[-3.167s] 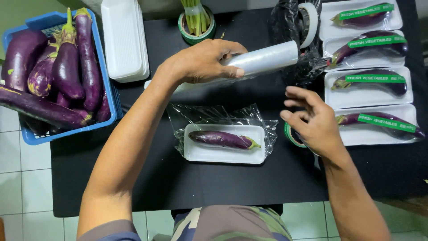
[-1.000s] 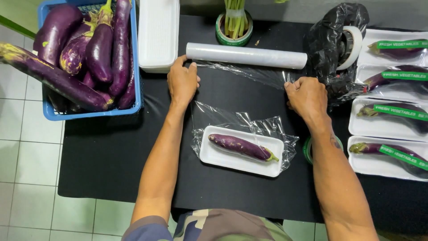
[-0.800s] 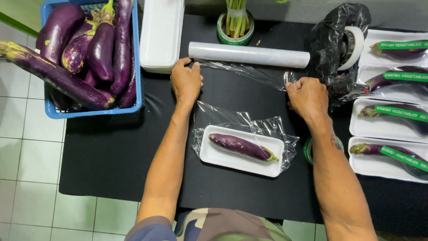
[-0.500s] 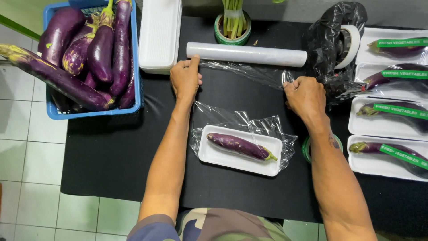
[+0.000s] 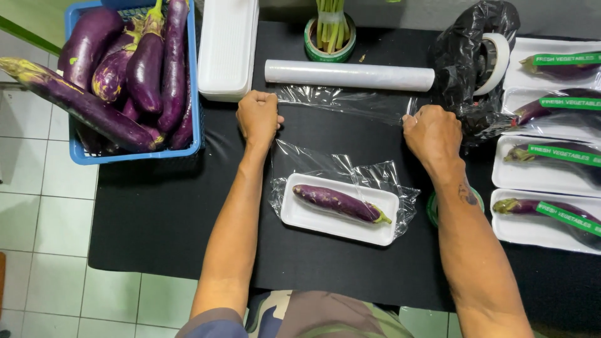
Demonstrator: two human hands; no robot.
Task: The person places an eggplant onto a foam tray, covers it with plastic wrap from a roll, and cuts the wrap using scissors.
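Cling film held stretched over the black counter [image 5: 163,238] by two fisted hands.

The left hand [image 5: 258,117] and right hand [image 5: 432,133] are each closed in a grip on one edge of the film sheet [image 5: 341,103], drawn off one roll of cling film [image 5: 349,76] just beyond. One white foam tray [image 5: 338,219] with one eggplant [image 5: 338,203] is seen near the body, lying on crinkled film. About eight eggplants are counted in one blue basket [image 5: 195,94]; four wrapped, labelled trays [image 5: 543,178] are stacked at right.
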